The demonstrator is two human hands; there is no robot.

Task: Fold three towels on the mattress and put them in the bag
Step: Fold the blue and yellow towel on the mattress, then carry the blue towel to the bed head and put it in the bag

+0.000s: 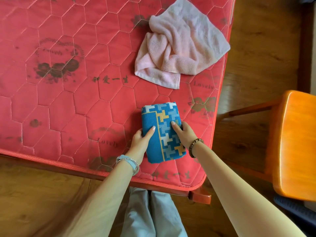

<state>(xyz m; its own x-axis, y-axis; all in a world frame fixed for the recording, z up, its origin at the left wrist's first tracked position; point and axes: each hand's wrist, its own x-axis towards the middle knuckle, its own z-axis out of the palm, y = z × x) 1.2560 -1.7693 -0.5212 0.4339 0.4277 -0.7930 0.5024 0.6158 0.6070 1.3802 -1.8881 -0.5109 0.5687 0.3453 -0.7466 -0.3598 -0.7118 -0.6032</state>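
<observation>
A blue towel [162, 120] with a white and yellow pattern lies folded into a thick rectangle near the front right corner of the red quilted mattress [68, 82]. My left hand [142, 139] grips its left side, thumb on top and fingers tucked under the edge. On the right side my right hand [183, 134] holds it the same way. Farther back a pink towel [181, 47] lies crumpled and unfolded near the mattress's right edge. No bag is in view.
An orange wooden chair [294, 142] stands to the right of the mattress on the wooden floor [253, 53]. A dark blue object [297, 212] lies under the chair's front edge. The mattress's front edge and corner are close to my legs.
</observation>
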